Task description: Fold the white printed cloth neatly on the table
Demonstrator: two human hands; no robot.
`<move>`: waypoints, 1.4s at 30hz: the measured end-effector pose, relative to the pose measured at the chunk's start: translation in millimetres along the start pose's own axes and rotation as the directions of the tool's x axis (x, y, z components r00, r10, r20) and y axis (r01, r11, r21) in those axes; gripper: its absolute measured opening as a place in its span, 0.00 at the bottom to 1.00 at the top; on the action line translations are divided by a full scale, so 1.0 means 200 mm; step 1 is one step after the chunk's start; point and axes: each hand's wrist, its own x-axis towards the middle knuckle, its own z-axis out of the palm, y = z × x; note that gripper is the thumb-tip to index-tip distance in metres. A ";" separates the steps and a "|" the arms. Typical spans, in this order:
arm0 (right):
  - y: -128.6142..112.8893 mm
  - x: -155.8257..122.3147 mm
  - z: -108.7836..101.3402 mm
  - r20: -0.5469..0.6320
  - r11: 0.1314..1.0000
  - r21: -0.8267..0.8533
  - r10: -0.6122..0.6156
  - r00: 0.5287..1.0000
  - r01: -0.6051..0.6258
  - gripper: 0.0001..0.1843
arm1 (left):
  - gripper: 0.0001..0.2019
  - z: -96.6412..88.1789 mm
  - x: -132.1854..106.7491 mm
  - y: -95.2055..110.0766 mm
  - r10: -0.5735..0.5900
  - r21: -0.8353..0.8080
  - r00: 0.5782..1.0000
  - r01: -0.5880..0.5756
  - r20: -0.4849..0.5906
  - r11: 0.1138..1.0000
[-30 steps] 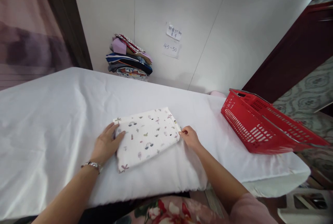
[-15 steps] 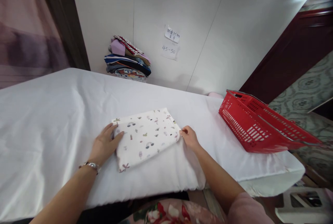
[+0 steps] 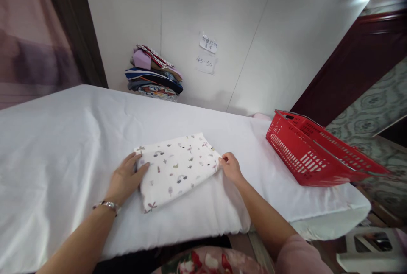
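A folded white cloth (image 3: pixel 178 168) with small printed rainbows, cacti and palm trees lies on the white-covered table (image 3: pixel 79 138) in front of me. My left hand (image 3: pixel 125 176), with a bracelet at the wrist, rests along the cloth's left edge. Its thumb lies on top and is spread away from the fingers, whose tips reach the upper left corner. At the right corner, my right hand (image 3: pixel 231 167) pinches the cloth's edge between thumb and fingers. The cloth's lower edge runs at a slant between the two hands.
A red plastic basket (image 3: pixel 305 155) with metal handles stands at the table's right end. Against the white wall is a stack of folded fabrics (image 3: pixel 155 74). Handwritten paper signs (image 3: pixel 206 53) hang on the wall. A white stool (image 3: pixel 369 248) is at the lower right.
The view has shifted slightly. Both hands keep their places on the cloth, and the cloth looks nearly the same.
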 end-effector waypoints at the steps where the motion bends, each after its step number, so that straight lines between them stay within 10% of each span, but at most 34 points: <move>1: 0.01 0.00 0.00 0.003 0.999 0.017 0.032 0.999 -0.032 0.08 | 0.25 0.00 0.00 0.00 -0.002 0.001 1.000 0.002 0.001 1.000; 9: 0.05 0.01 0.02 0.103 0.983 0.029 0.177 0.979 -0.181 0.10 | 0.25 0.01 0.00 0.00 -0.001 0.007 1.000 0.001 0.000 1.000; 26: 0.08 -0.01 0.01 0.163 0.986 -0.165 0.057 0.985 -0.030 0.19 | 0.19 0.04 -0.04 0.00 -0.007 -0.103 0.996 -0.003 -0.093 0.995; 30: 0.03 -0.04 0.02 0.094 0.951 -0.266 -0.139 0.986 0.160 0.21 | 0.18 0.04 -0.04 0.00 -0.029 -0.150 0.994 0.013 -0.110 0.989; 35: -0.15 -0.12 0.08 0.095 0.812 -0.198 -0.541 0.836 0.548 0.26 | 0.18 0.05 -0.04 -0.01 -0.064 -0.225 0.988 0.031 -0.142 0.974; 42: -0.04 -0.03 0.17 0.409 0.768 -0.324 -0.412 0.814 0.552 0.28 | 0.17 0.07 -0.05 -0.03 -0.015 -0.185 0.988 -0.014 -0.154 0.983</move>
